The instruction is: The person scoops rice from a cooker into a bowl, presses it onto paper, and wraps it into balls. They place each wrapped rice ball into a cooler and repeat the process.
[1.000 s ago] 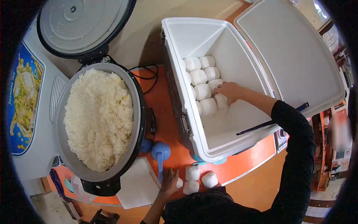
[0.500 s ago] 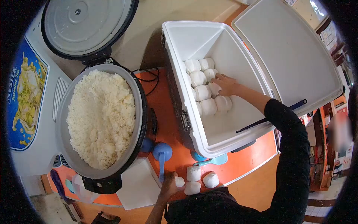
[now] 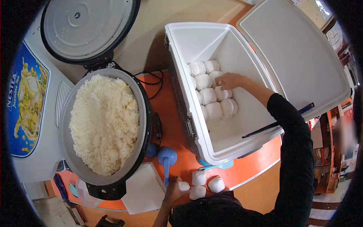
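Note:
My left hand (image 3: 173,190) is closed around a white paper-wrapped rice bundle (image 3: 184,185) at the front edge of the orange table. Beside it sit three more wrapped bundles (image 3: 199,178), close together. Inside the white cooler box (image 3: 206,153), similar bundles (image 3: 207,96) are packed in rows along the left side. Just above them is my right hand (image 3: 228,81), its fingers loosely bent and pointing down, with no bundle visible in it. Part of the bundles under that hand is hidden.
An open rice cooker (image 3: 146,125) full of cooked rice (image 3: 106,125) stands at left. Its lid (image 3: 87,26) is raised. Blue scoop (image 3: 166,159), teal spoon (image 3: 223,165) and white paper sheets (image 3: 141,191) lie on the orange table (image 3: 170,102). The cooler's lid (image 3: 298,49) hangs open at right.
My right hand has lifted off a bundle in the cooler and shifted slightly up, leaving that bundle in the row. My left hand still holds its bundle. The view has shifted slightly.

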A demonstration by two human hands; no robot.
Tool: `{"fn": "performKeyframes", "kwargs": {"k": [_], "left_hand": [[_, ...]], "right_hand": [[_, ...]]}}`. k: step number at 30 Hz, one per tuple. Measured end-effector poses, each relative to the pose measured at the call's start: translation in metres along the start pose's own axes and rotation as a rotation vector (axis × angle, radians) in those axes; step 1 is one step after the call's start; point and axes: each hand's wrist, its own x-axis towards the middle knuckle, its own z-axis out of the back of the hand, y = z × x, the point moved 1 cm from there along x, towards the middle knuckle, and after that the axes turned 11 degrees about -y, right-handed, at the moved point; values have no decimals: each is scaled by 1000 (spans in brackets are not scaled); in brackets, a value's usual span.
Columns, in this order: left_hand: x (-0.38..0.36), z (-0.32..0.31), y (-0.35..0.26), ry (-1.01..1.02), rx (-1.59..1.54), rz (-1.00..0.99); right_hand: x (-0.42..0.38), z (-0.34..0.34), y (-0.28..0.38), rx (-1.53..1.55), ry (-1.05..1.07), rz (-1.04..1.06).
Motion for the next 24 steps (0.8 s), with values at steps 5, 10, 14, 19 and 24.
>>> {"fn": "performKeyframes", "kwargs": {"k": [5, 10, 14, 19, 24], "left_hand": [[-5, -3, 9, -14, -71, 107], [-4, -9, 17, -42, -53, 85], [-1, -12, 19, -29, -70, 77], [-6, -5, 14, 0, -112, 186], [-15, 16, -6, 3, -541, 179]], "right_hand": [[26, -4, -10, -44, -334, -13], [33, -31, -12, -248, -296, 65], [32, -26, -21, -122, -266, 113], [61, -19, -40, -45, -340, -92], [63, -24, -40, -76, -347, -45]]}}
